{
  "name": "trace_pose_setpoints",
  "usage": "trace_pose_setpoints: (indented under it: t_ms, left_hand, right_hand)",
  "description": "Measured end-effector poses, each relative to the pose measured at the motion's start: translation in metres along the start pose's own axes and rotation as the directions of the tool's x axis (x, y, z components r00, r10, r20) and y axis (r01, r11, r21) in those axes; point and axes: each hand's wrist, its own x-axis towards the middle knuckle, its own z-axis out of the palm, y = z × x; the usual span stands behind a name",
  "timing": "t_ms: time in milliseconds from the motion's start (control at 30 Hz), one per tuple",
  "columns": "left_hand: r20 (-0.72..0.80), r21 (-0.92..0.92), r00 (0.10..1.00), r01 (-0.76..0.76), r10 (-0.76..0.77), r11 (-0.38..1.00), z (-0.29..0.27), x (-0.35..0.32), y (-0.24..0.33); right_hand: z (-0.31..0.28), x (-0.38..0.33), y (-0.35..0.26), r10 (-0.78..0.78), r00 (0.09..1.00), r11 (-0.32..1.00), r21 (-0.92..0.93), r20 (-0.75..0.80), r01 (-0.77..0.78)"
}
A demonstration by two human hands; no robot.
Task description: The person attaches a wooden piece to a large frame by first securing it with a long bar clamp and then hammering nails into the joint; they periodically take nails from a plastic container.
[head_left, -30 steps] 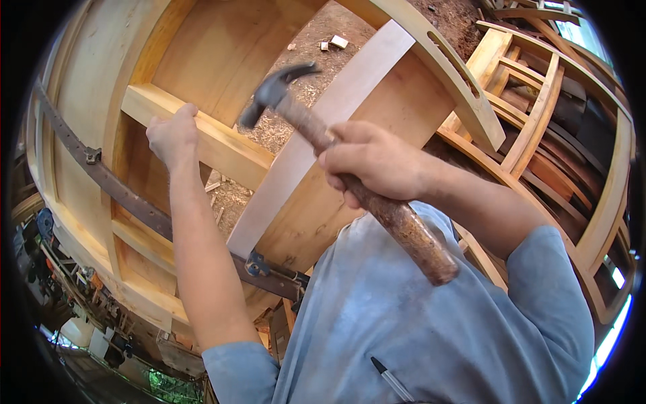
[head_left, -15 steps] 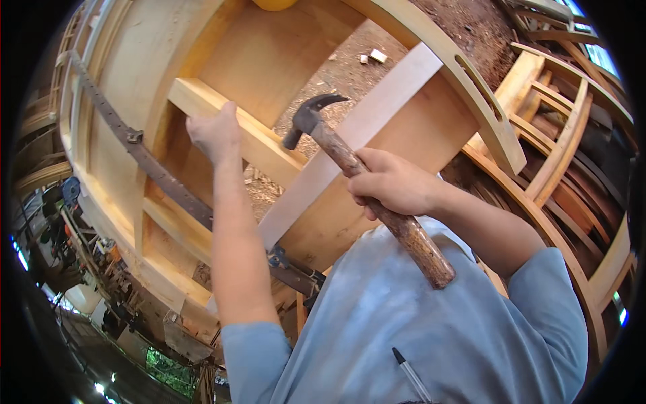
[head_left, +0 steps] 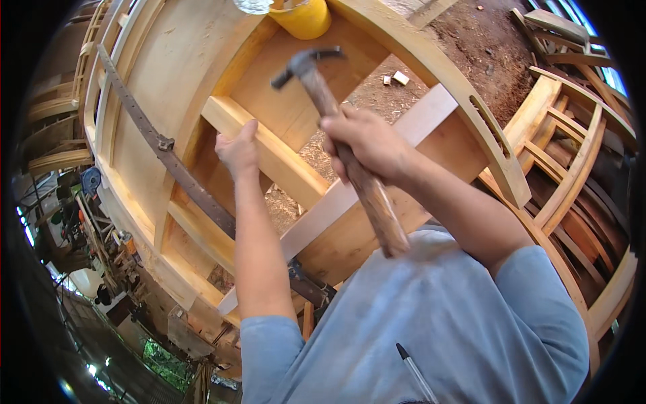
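My right hand [head_left: 367,143] is closed round the wooden handle of a claw hammer [head_left: 377,212]. The hammer head is raised over the frame, slightly blurred, and touches nothing. With thumb on top, my left hand [head_left: 239,153] grips the side of a short wooden crosspiece [head_left: 279,163] near its far left end; some of its fingers are hidden behind the wood. The crosspiece's near end meets a pale, whitish wooden strip [head_left: 427,116] that runs diagonally across the large curved wooden frame [head_left: 373,30].
A long rusty metal bar clamp [head_left: 178,165] lies across the frame at left. A yellow container [head_left: 306,19] stands at the far side. Another curved wooden frame [head_left: 572,168] lies at right over stacked boards. Small wood offcuts [head_left: 400,77] rest on the shavings-strewn ground.
My right hand has lifted the hammer, and its head has moved up and away. My left hand stays on the crosspiece. The view has shifted, showing more of the yellow container.
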Motion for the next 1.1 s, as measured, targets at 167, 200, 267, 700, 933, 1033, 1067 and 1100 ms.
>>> trace_pose_setpoints:
  t_ms: [167,200,267,700,933,1033,1067,1100]
  left_hand:
    - [0.041,0.047,0.999,0.012,-0.014,0.999,-0.003,0.001,0.0]
    - [0.03,0.069,1.0,0.002,-0.004,0.998,-0.003,0.001,0.001]
    - [0.075,-0.027,0.997,0.024,-0.022,0.999,-0.002,-0.001,0.003]
    - [0.071,0.014,0.997,0.031,-0.032,0.999,-0.003,-0.001,0.003]
    - [0.048,0.068,0.998,0.026,-0.029,0.997,-0.003,-0.001,0.001]
    - [0.083,0.072,0.996,0.008,-0.014,0.997,-0.003,0.001,-0.002]
    - [0.071,0.063,0.997,0.013,-0.017,0.998,-0.003,0.0,-0.002]
    - [0.081,0.039,0.997,0.004,-0.007,0.999,-0.004,0.001,-0.002]
  right_hand:
    - [0.053,0.082,-0.012,-0.099,0.993,0.992,0.075,-0.071,0.104]
    - [0.052,0.089,-0.012,-0.003,0.99,0.999,0.039,0.141,-0.003]
    - [0.047,0.102,-0.014,0.041,0.998,0.998,-0.039,0.043,-0.039]
    - [0.048,0.105,-0.005,-0.053,0.999,0.997,0.053,-0.007,0.054]
    - [0.039,0.1,-0.004,0.047,0.999,0.976,0.213,0.017,-0.049]
    - [0.029,0.097,-0.008,0.022,0.996,0.992,0.125,0.085,-0.032]
    - [0.027,0.098,-0.009,0.047,0.997,0.999,0.009,0.065,-0.047]
    - [0.027,0.099,-0.009,-0.014,1.0,0.994,0.104,0.016,0.013]
